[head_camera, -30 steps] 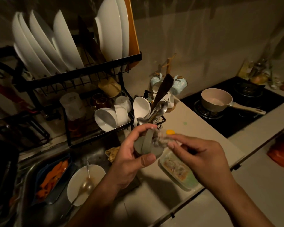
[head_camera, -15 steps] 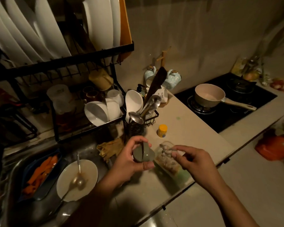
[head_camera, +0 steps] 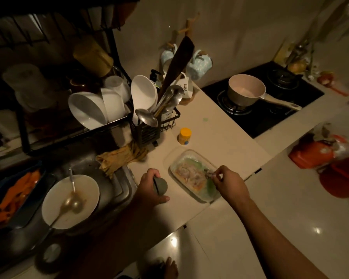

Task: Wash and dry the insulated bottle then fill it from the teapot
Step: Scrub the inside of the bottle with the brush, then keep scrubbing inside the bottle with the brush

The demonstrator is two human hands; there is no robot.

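The left hand (head_camera: 149, 188) has its grip curled round a small grey round lid (head_camera: 160, 186), held just left of the clear rectangular container (head_camera: 197, 157) on the pale tabletop (head_camera: 220, 133). The right hand (head_camera: 230, 184) is over the container's right end, its grip narrow and pinching a small pale scrap (head_camera: 209, 174) too blurred to identify. A yellow-capped jar (head_camera: 184, 135) stands just behind the container. A white plate (head_camera: 85, 188) carrying a spoon (head_camera: 73, 202) lies well left of it.
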